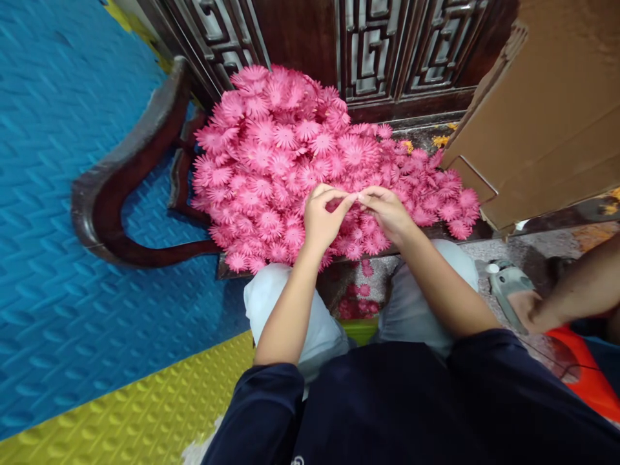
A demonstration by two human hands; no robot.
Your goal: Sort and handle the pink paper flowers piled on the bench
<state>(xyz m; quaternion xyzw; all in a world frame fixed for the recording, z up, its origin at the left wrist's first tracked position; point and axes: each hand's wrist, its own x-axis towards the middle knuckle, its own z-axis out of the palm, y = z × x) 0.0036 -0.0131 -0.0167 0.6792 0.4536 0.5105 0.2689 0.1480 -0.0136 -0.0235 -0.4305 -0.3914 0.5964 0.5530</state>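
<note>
A big heap of pink paper flowers [281,161] covers the seat of a dark carved wooden chair [121,187]. My left hand [323,218] and my right hand [387,212] meet over the heap's near edge, fingertips pinched together on one small pink flower [357,196]. Both forearms reach forward above my knees in pale trousers. A few pink flowers [357,303] lie on the floor between my legs.
Blue foam mat [58,194] fills the left, yellow mat [145,413] lies near me. A brown cardboard box [557,110] stands at right. Another person's foot in a grey sandal [513,297] rests on the floor at right. Orange flowers [440,139] lie behind the heap.
</note>
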